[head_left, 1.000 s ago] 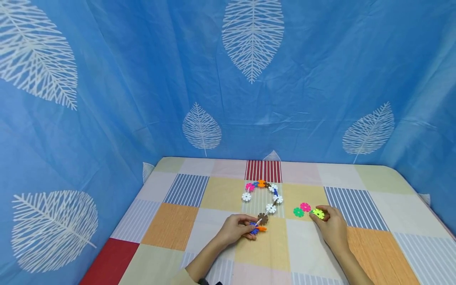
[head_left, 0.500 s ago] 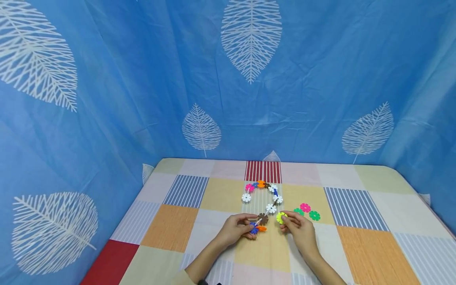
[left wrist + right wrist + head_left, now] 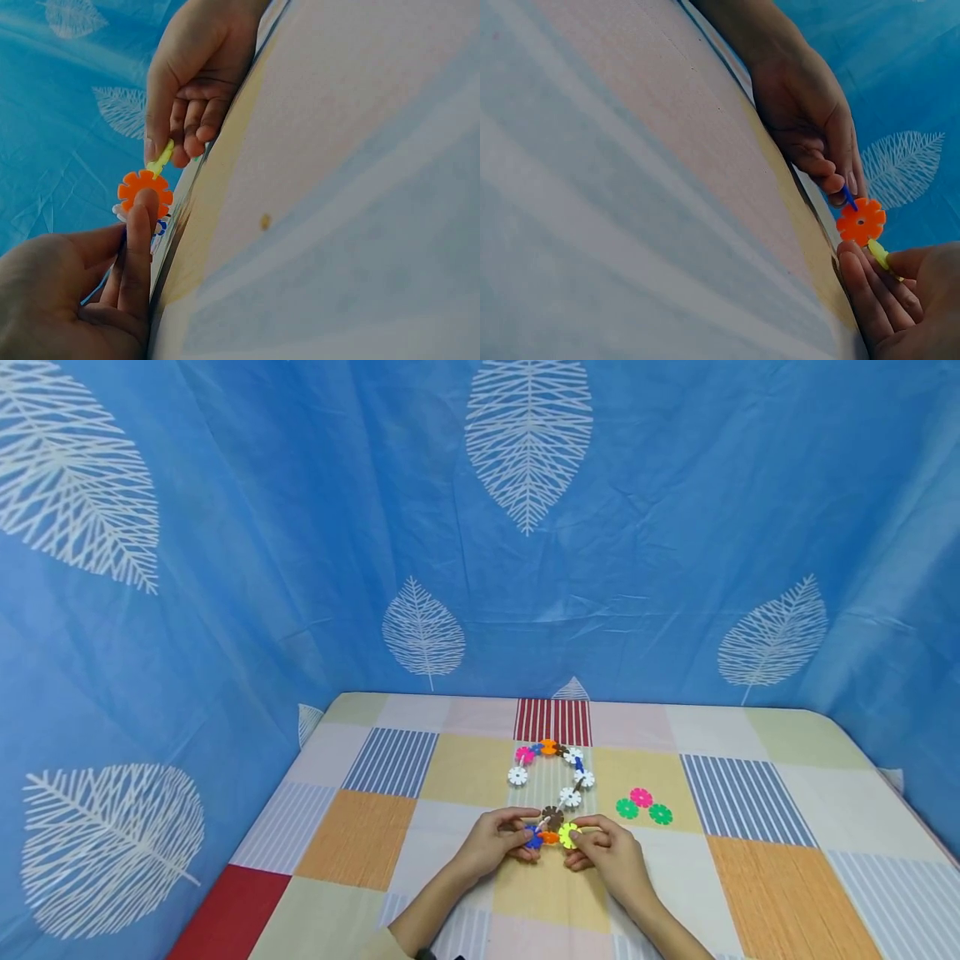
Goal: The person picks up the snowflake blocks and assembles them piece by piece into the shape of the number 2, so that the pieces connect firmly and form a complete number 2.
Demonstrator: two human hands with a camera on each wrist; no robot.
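Note:
A curved chain of notched plastic discs, with a white disc (image 3: 570, 797) and a brown disc (image 3: 552, 816) among them, runs toward me across the table. At its near end my left hand (image 3: 491, 843) pinches a blue disc (image 3: 533, 837). An orange disc (image 3: 550, 838) stands on edge beside the blue one. My right hand (image 3: 611, 856) pinches a yellow disc (image 3: 568, 835) between thumb and fingers. In the right wrist view the yellow disc (image 3: 879, 255) meets the rim of the orange disc (image 3: 861, 221); how deep their slots engage is hard to tell.
To the right lie a loose pink disc (image 3: 641, 797) and two green discs (image 3: 661, 814). A patchwork cloth (image 3: 465, 768) covers the table. Blue curtains with white leaf prints (image 3: 645, 568) hang behind and at the sides.
My right hand has picked the yellow disc from the loose group and carried it left to the orange disc. My left hand has stayed at the chain's near end.

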